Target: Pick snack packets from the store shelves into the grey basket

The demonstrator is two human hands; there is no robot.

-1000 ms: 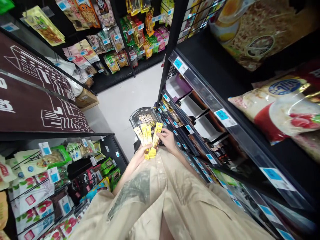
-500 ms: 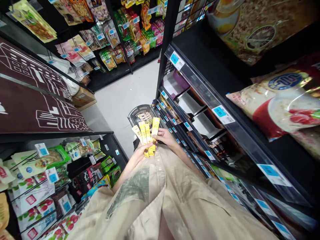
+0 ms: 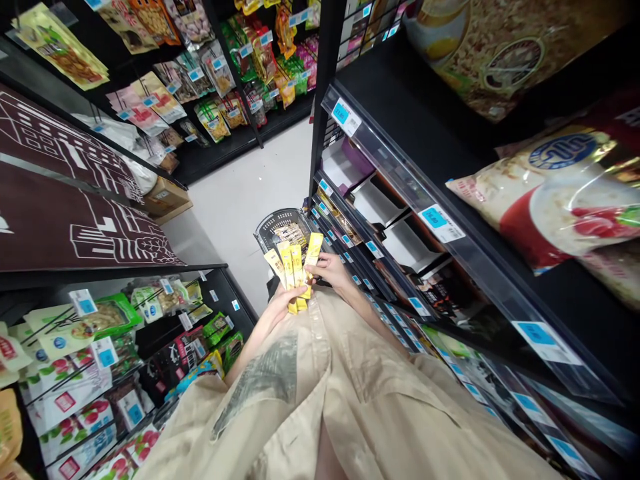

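Grasping a fan of slim yellow sachets (image 3: 297,261) in the left hand (image 3: 278,307), with the thumb laid across the front near their lower ends and the tops spread out past the fingertips. Pinching the rightmost sachet (image 3: 314,247) between thumb and fingers of the right hand (image 3: 332,272), top end poking out beyond the grip, lower end just beside the left thumb; too small to tell whether also clasped there.

Nearest below the fingers, a beige shirt (image 3: 320,380) with a grey-green patch (image 3: 260,373) under the left hand. Just past the fingertips and partly covered by the fan, a dark basket (image 3: 280,219) with packets (image 3: 291,233) lying inside. To the right of the right fingers, a shelf unit (image 3: 360,73) edged with blue-and-white price tags (image 3: 374,249); higher on that side, well apart from the fingers, a large glossy bag (image 3: 560,200) with a red bowl printed on the front. Well to the left of the left fingers, hanging snack bags (image 3: 75,393) and, above them, a brown panel (image 3: 45,220) with white line drawings. Beyond the basket, pale floor (image 3: 225,200), then a cardboard box (image 3: 167,198) off to the left. Farthest from the fingers, rows of colourful pouches (image 3: 215,120) on a black rack (image 3: 220,151).
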